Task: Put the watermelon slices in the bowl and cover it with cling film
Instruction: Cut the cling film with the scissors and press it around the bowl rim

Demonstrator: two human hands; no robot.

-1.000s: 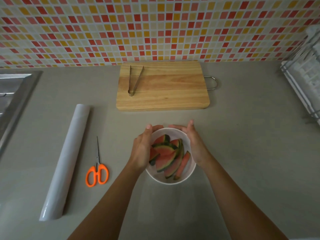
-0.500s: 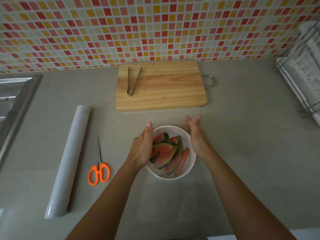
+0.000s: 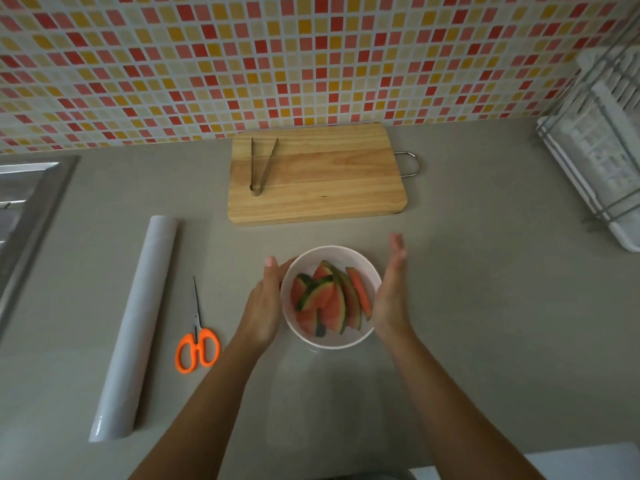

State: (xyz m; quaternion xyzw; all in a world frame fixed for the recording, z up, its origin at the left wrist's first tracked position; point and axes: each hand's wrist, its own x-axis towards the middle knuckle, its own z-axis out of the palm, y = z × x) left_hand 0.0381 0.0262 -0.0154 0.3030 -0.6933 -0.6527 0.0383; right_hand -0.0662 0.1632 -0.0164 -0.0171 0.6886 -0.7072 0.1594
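Observation:
A white bowl (image 3: 330, 252) stands on the grey counter in front of me, holding several watermelon slices (image 3: 329, 299) with red flesh and green rind. My left hand (image 3: 265, 306) lies against the bowl's left side with its fingers straight, touching the rim. On the right side of the bowl, my right hand (image 3: 389, 296) has flat, straight fingers and holds nothing; whether it touches the bowl I cannot tell. A roll of cling film (image 3: 138, 327) lies on the counter to the left.
Orange-handled scissors (image 3: 197, 341) lie between the roll and the bowl. A wooden cutting board (image 3: 322, 178) with metal tongs (image 3: 261, 166) sits behind the bowl by the tiled wall. A sink (image 3: 20, 202) is at the left, a dish rack (image 3: 599, 168) at the right.
Both hands were cupped round the bowl a second ago. They have since opened and drawn off to its sides, the right hand going further out. The bowl has stayed put.

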